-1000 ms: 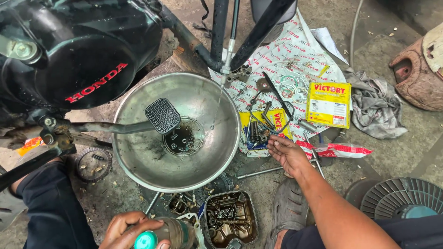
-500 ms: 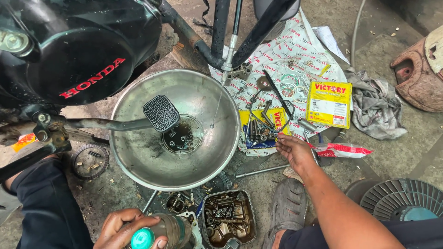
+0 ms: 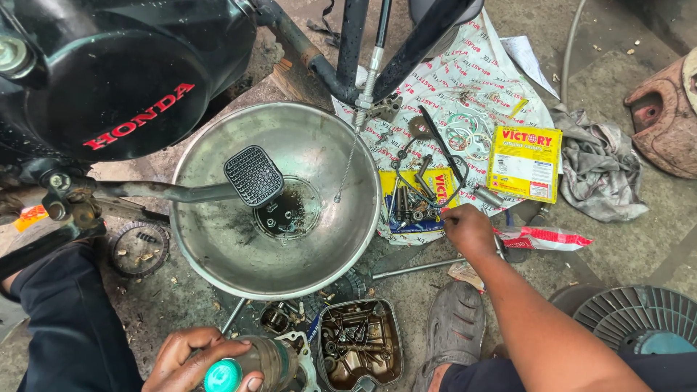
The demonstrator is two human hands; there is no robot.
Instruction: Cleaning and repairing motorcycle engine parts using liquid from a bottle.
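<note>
At the bottom left of the frame, the left hand (image 3: pixel 190 361) wraps its fingers around a teal-capped bottle (image 3: pixel 254 366). Right of centre, the right hand (image 3: pixel 468 230) rests curled on small metal parts (image 3: pixel 414 207) beside the steel bowl (image 3: pixel 210 265).

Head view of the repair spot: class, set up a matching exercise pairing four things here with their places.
Things:
1. steel bowl
2. yellow packet
3. grey rag
4. bottle with teal cap

Places:
A. in the left hand
B. right of the yellow packet
C. under the footrest pedal
D. on the printed sheet

Pairs: 1-C, 2-D, 3-B, 4-A
</note>
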